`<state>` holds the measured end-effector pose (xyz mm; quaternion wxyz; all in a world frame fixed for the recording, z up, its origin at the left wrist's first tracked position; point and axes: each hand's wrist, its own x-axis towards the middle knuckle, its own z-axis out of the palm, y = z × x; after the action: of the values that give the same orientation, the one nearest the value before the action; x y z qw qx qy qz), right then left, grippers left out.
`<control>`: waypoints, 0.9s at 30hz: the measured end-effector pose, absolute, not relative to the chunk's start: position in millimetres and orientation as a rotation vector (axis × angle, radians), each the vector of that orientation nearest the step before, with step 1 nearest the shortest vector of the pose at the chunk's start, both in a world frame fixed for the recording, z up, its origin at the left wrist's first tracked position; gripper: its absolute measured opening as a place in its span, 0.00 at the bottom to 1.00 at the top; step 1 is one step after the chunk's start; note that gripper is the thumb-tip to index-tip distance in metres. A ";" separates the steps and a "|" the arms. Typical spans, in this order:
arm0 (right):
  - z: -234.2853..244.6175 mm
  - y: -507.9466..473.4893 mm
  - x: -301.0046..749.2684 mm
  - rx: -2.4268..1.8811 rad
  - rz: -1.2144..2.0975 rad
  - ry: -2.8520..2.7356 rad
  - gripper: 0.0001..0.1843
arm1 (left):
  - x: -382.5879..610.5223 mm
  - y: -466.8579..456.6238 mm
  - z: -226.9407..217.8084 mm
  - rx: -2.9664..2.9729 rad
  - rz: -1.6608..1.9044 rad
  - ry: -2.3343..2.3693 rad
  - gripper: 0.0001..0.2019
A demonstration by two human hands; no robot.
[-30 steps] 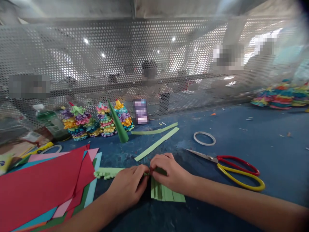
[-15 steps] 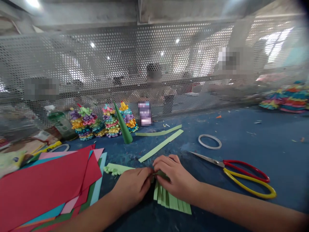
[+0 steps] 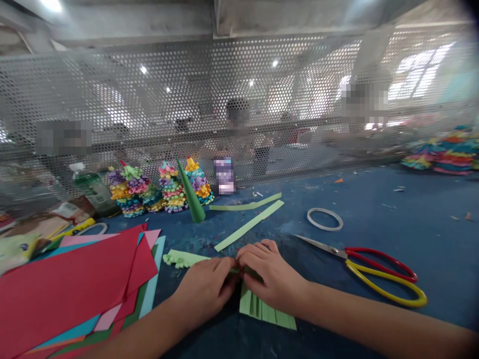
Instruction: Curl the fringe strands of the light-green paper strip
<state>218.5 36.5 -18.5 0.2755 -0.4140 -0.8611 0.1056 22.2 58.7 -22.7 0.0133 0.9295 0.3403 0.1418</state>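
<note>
A light green paper strip (image 3: 189, 258) with a fringed edge lies across the table before me; its left end is curled into small loops, and its uncurled fringe (image 3: 264, 311) spreads below my right hand. My left hand (image 3: 209, 284) is closed with fingertips pinching the strip near its middle. Right beside it, my right hand (image 3: 267, 271) bends its fingers over the same strip, fingertips almost meeting the left ones. The exact pinch point is hidden by the fingers. Two plain green strips (image 3: 250, 225) lie just beyond, and a dark green paper cone (image 3: 191, 194) stands behind.
Scissors (image 3: 339, 252) with red and yellow handles lie at right, near a white ring (image 3: 325, 219). Coloured paper sheets (image 3: 71, 284) are stacked at left. Curled-paper cones (image 3: 174, 189), a green bottle (image 3: 93, 189) and a phone (image 3: 224, 175) stand along the perforated metal screen (image 3: 307, 99); people are behind it.
Both hands stay nearly in place, with slight finger movement at the strip. The strip's curled left end has shifted a little to the right. A person behind the screen at right has moved.
</note>
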 end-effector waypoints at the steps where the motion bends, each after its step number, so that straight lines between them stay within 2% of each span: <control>1: -18.1 35.8 218.6 -1.106 0.286 -2.317 0.06 | 22.1 58.5 -22.4 2.899 0.430 1.064 0.04; 16: -20.3 33.3 219.3 -0.997 0.262 -2.328 0.06 | 18.4 62.4 -27.5 2.898 0.468 0.911 0.04; 27: -24.3 35.3 218.7 -1.053 0.070 -2.355 0.08 | 19.1 62.3 -24.8 2.888 0.419 1.061 0.06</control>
<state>218.7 35.3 -24.3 0.2767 -0.3921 -0.8769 0.0262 19.1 62.3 -24.8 0.0183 0.9299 0.3416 0.1349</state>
